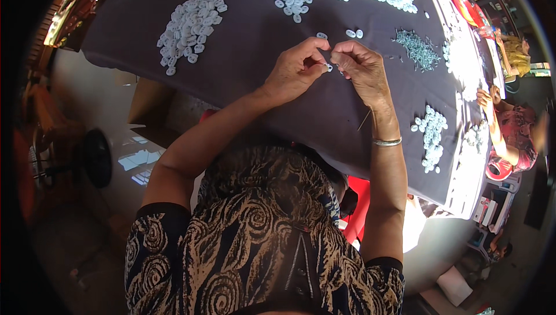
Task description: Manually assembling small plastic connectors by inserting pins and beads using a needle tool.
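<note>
Two hands [294,71], one white piece [329,67] between

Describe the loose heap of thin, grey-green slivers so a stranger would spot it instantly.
Start with the large table covered in dark purple-grey cloth. On it, to the right of the person's bare right hand, lies a loose heap of thin, grey-green slivers. Its spiky, needle-like look sets it apart from the neighbouring heaps of small white oval pieces.

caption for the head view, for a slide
Left hand pinches a small white piece beside the right hand, above a dark cloth.
</note>
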{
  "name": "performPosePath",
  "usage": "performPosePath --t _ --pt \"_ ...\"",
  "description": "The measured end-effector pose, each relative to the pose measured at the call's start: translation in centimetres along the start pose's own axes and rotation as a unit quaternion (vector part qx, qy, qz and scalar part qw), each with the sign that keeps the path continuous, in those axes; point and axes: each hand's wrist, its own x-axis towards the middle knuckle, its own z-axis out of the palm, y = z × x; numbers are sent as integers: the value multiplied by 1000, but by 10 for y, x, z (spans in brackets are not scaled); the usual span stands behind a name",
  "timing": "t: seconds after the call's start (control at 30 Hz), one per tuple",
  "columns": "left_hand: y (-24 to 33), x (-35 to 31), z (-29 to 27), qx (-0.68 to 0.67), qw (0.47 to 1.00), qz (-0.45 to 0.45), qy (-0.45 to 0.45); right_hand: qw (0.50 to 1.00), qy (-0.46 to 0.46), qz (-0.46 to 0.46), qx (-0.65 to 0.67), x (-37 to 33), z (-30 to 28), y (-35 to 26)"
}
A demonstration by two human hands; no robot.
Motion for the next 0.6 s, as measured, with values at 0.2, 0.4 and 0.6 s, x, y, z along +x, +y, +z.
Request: performPosePath --t 0.2,0.4,0.6 --pt "1 -1 0 -7 1000 3 1 997 -18 70 9 -3 0 2" --pt "-4 -3 0 6 1000 13 8 997 -39 69 0 -4 3 0" --pt "-4 -1 0 26 1000 7 8 997 -44 62 -24 -2 1 2"
